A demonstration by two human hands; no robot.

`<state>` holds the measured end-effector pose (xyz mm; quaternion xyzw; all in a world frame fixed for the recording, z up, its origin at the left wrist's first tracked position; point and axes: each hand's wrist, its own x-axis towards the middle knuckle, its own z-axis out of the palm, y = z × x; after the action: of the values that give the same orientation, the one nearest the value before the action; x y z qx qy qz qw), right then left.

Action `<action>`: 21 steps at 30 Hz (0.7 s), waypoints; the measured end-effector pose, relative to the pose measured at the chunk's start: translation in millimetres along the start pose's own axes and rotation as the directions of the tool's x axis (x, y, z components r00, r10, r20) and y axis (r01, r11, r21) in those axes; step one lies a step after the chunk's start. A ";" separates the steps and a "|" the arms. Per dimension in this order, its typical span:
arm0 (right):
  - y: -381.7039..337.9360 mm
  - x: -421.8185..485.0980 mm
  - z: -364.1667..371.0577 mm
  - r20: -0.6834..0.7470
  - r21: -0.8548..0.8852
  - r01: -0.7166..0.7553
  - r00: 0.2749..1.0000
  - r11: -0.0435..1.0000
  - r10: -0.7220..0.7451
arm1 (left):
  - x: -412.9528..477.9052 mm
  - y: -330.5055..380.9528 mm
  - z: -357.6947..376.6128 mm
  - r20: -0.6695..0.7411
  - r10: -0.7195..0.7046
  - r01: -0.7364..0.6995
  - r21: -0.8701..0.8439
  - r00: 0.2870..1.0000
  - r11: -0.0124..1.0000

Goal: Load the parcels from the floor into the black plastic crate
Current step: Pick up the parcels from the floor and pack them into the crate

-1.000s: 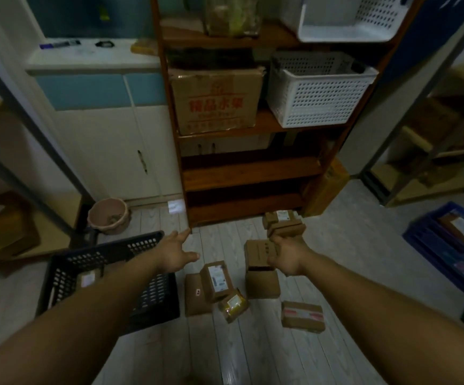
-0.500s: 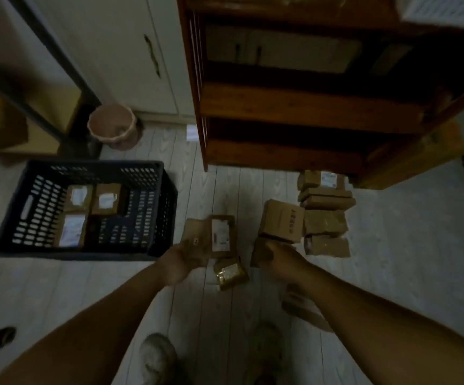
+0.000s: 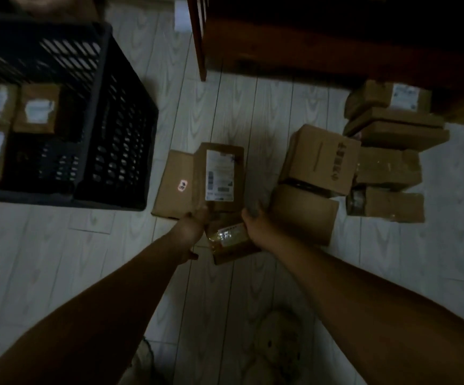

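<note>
Item: labelled parcel, lying on floor against flat parcel, just 12 o'clock of both hands. Since half a second ago, right hand is shifting off the stacked boxes to the parcel's near-right corner. Left hand is meeting the near-left corner. Grips: too dim to tell. Small taped parcel is sitting between the wrists. Black crate, 10 o'clock, is holding three parcels. A bare floor strip is separating its near wall from the flat parcel.
</note>
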<state>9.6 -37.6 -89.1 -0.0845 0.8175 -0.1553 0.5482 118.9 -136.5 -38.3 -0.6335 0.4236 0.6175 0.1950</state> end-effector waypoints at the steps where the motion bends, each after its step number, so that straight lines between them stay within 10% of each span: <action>1: 2.4 7.2 7.2 -0.011 0.034 -0.020 1.000 0.999 0.021 | 13.0 -4.4 4.4 0.021 -0.029 0.030 -0.051 0.999 0.998; 13: -2.5 -97.8 22.8 -0.041 0.393 -0.079 0.994 0.916 0.103 | -41.9 -35.3 -18.1 0.103 -0.007 0.022 -0.149 0.995 0.989; 21: -110.1 -265.7 -9.6 -0.244 0.486 0.232 0.962 0.842 -0.124 | -201.4 21.6 -104.2 0.110 0.213 -0.184 -0.227 0.971 0.956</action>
<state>99.4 -57.2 183.6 0.0039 0.7870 -0.4245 0.4476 190.9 -169.3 175.4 -0.5622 0.4019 0.7172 0.0901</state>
